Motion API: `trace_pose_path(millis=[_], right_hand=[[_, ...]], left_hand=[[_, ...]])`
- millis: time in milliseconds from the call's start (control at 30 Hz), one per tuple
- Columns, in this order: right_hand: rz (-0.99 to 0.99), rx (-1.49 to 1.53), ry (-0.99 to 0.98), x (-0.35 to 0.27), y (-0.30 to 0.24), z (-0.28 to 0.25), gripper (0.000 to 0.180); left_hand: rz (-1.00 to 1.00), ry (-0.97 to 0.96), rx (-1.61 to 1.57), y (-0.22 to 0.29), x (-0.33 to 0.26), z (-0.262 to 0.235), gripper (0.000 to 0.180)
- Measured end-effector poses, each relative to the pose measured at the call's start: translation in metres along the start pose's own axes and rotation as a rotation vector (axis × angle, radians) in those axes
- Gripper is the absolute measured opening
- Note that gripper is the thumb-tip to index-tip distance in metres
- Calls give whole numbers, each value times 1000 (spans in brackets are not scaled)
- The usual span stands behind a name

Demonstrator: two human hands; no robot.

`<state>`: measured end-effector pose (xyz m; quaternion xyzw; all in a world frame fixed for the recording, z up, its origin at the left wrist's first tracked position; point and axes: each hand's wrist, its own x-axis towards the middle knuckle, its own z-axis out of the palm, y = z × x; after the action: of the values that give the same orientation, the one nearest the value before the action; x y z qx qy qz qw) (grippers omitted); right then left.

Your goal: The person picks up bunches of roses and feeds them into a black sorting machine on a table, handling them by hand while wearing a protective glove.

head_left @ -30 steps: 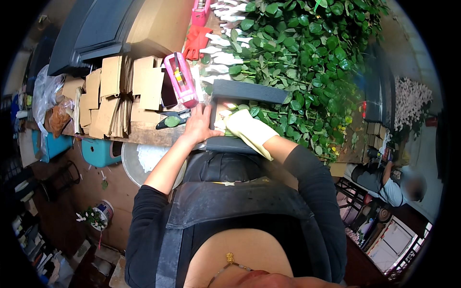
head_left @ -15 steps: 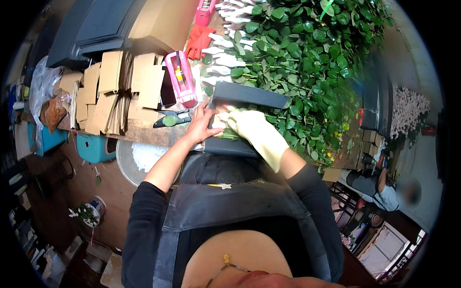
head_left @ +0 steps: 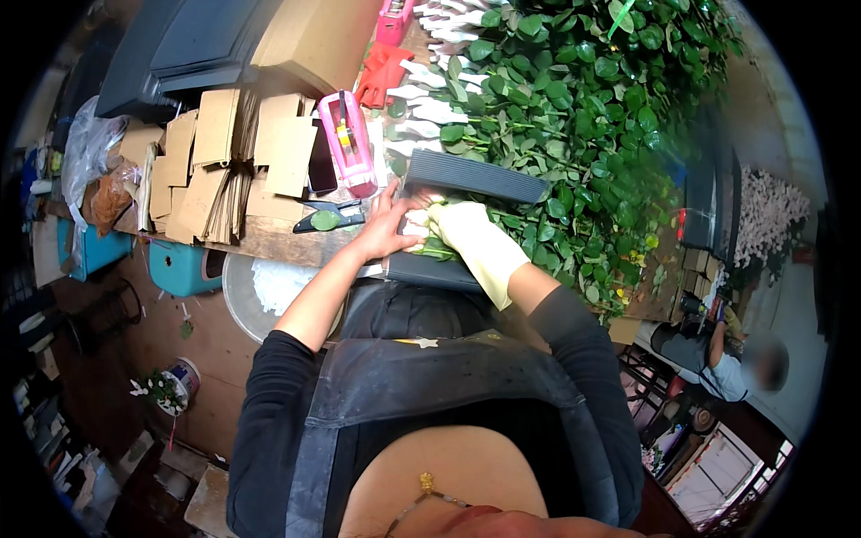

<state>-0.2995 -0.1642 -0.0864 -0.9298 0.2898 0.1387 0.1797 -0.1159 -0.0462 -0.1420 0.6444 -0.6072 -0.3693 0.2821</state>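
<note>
Blooms (head_left: 416, 218), head view: at L end of dk ribbed holder (head_left: 480, 175), btwn its 2 sides, on surface (head_left: 273, 244). L hand (head_left: 386, 231) bare, thumb & fingers apart, right by blooms. R hand (head_left: 448, 222), in pale yellow glove (head_left: 491, 258), is at blooms too; fingertips hidden, can't tell if clamped. Pink tape disp. (head_left: 363, 170) & black snips (head_left: 314, 221) nr L hand; leaves (head_left: 574, 125) beyond holder.

I log leafy green stems (head_left: 592, 134) across the right side of the brown wooden table (head_left: 280, 246), stacked tan cardboard pieces (head_left: 213, 130) on its left. Between: oblong pink plastic tape dispenser (head_left: 360, 172); red rubber glove (head_left: 386, 73) behind it, black-handled shears (head_left: 305, 226) before it. Black ribbed panel (head_left: 480, 175): right of the shears.
</note>
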Motion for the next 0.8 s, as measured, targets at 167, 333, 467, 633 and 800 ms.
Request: trace_pose_path(millis=[167, 333, 467, 633, 800], right_hand=[[13, 7, 26, -4, -5, -5, 24], [99, 130, -114, -37, 1, -37, 36], [321, 51, -322, -40, 6, -42, 54], [191, -51, -125, -18, 15, -21, 42], [-5, -4, 262, 0, 22, 1, 26]], left_hand=[[-203, 110, -109, 17, 8, 10, 47], [-194, 269, -151, 17, 10, 22, 33], [-167, 276, -159, 7, 5, 30, 31], [-178, 256, -192, 8, 7, 27, 33], [-157, 263, -99, 9, 10, 25, 60]])
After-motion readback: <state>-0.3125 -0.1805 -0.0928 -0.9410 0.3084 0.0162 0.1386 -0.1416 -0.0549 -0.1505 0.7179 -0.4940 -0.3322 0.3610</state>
